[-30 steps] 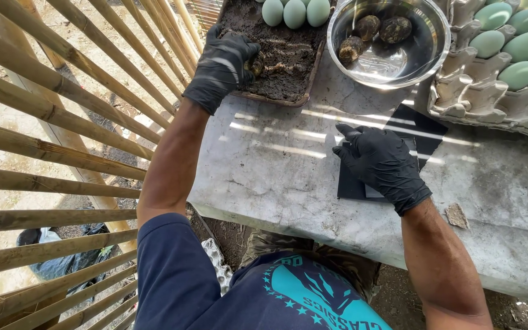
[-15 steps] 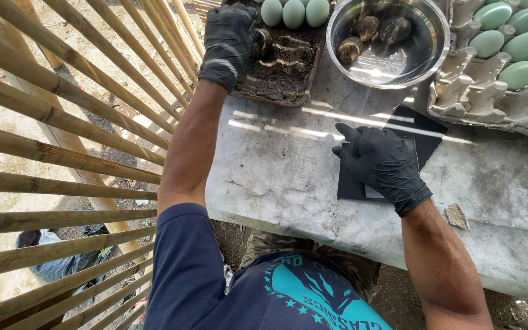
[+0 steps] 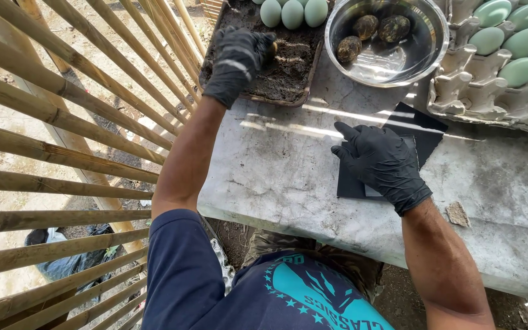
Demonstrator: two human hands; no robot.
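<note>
Head view: left hand (image 3: pixel 238 58) is curled in the far tray (image 3: pixel 310 79) of dark mud; whether it grips an egg can't be told. Right hand (image 3: pixel 379 160) lies spread flat on the black sheet (image 3: pixel 423 129) nearer the person. Risk: slippery mud, so an egg could drop & crack on the table (image 3: pixel 276 165).

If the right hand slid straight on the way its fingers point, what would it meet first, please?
The right hand points up-left over bare table; probably the soil tray edge comes first, though the steel bowl sits close.
</note>
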